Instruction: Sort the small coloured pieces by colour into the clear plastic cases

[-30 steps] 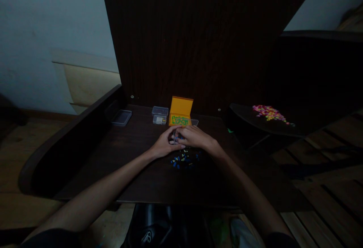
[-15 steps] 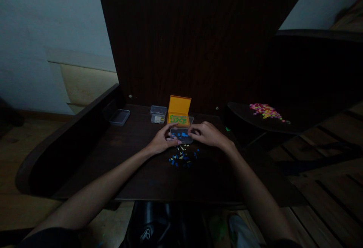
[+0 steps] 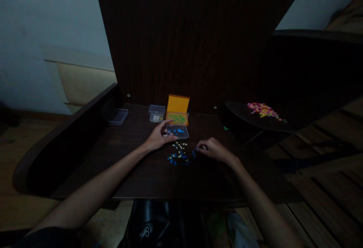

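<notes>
My left hand (image 3: 158,136) is closed on the left end of a small clear plastic box (image 3: 181,137), its thumb along the near edge. Several blue pieces (image 3: 179,130) lie inside that box. To the right and nearer to me, my right hand (image 3: 212,149) hovers low over the dark tabletop, fingers pinched; a tiny blue piece (image 3: 196,149) shows at the fingertips. Beside it is a loose scatter of blue and cream pieces (image 3: 179,156). Just behind the held box stands an open orange box (image 3: 177,103) with green pieces (image 3: 177,118) in it.
Two small clear boxes (image 3: 157,109) sit left of the orange one, the nearer with something pale inside. Another clear tray (image 3: 118,116) lies by the raised left side panel (image 3: 65,134). A pile of pink and yellow pieces (image 3: 263,110) rests on a dark ledge at right.
My right hand has moved from the clear box down and right to the edge of the loose pieces. My left hand still holds the box; the whole view has shifted slightly.
</notes>
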{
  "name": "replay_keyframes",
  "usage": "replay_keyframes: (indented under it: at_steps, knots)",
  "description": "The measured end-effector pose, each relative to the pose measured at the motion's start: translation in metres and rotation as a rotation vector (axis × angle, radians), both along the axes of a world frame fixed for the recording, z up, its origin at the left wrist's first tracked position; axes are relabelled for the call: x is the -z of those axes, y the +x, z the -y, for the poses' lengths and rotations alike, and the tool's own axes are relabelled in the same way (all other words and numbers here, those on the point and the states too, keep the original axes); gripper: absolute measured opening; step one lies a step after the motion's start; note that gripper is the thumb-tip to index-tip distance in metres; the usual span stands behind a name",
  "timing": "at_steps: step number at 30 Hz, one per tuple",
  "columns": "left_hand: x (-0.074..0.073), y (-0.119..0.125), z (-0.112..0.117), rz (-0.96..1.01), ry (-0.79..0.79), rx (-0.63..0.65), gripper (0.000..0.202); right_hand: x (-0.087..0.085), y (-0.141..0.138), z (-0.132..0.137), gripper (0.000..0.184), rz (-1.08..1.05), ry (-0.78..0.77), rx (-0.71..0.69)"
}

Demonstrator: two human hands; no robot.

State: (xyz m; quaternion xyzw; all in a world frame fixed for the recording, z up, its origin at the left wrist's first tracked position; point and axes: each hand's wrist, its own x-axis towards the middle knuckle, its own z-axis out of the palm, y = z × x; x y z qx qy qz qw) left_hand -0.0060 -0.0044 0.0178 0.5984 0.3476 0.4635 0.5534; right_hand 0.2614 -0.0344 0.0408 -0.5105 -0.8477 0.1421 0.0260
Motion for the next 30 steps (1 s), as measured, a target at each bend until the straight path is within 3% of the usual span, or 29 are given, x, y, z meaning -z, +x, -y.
replay_keyframes:
  at_steps: [7, 12, 19, 23, 30]
  knots:
    - [0.0, 0.0, 0.0, 0.004, -0.006, 0.001, 0.075, -0.034, -0.02, -0.009, 0.025, -0.243, 0.089, 0.0]
    - [0.004, 0.0, -0.002, -0.006, -0.002, 0.013, 0.076, -0.053, -0.048, -0.024, 0.022, -0.221, 0.135, -0.105]
    - [0.007, 0.002, -0.003, 0.018, -0.006, 0.041, 0.076, -0.052, -0.071, -0.042, 0.017, 0.04, 0.088, -0.209]
    - [0.006, 0.002, -0.003, 0.027, -0.005, 0.037, 0.077, -0.049, -0.076, -0.045, 0.019, 0.118, 0.102, -0.196]
    - [0.008, -0.001, -0.007, 0.016, 0.018, 0.032, 0.077, -0.053, -0.07, -0.038, 0.02, -0.005, 0.168, -0.138]
